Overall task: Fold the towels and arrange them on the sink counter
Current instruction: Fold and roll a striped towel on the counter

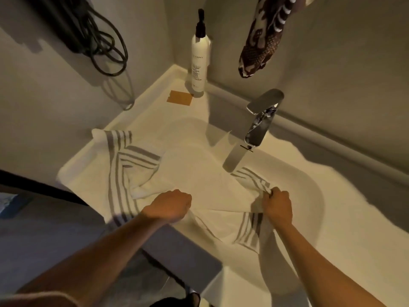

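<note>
A white towel with grey stripes [208, 180] lies spread over the basin of the white sink counter [345, 209]. My left hand [170, 203] is closed on its near edge at the front of the counter. My right hand [277, 204] pinches a striped corner of the same towel, bunched up above the basin. A second white towel with grey stripes [124, 171] lies crumpled on the counter's left side, partly under the first one.
A chrome faucet [261, 120] stands behind the basin. A tall white pump bottle [200, 60] and a tan card [180, 98] sit in the back left corner. A brown patterned cloth [263, 38] hangs on the wall. Dark cables [99, 38] hang at the left.
</note>
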`<state>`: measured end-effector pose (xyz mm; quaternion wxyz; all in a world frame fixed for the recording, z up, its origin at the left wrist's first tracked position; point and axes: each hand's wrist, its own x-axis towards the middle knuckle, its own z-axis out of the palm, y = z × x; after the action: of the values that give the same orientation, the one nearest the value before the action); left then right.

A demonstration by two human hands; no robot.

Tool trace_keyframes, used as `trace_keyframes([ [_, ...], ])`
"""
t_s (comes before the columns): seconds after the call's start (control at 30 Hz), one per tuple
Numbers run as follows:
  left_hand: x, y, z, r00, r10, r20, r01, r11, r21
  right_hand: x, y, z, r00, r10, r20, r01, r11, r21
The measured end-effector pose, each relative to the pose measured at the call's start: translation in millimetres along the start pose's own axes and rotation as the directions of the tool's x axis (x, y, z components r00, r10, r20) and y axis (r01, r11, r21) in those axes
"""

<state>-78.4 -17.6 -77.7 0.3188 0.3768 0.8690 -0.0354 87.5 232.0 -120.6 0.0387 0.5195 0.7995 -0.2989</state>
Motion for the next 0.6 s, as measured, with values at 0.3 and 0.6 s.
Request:
trace_keyframes([
  [0.3, -16, 135, -56, 0.917, 0.265, -0.299, -0.364, 0.863, -0.351, -68, -72, -141, 0.964, -0.241, 0.108, 0.195, 0.926, 0.322],
  [0.6, -63, 195, -71, 0.652, 0.666, -0.363, -0.603, 0.745, 0.285, -133, -16, -290, 0.980, -0.188, 0.064, 0.088, 0.697, 0.712],
])
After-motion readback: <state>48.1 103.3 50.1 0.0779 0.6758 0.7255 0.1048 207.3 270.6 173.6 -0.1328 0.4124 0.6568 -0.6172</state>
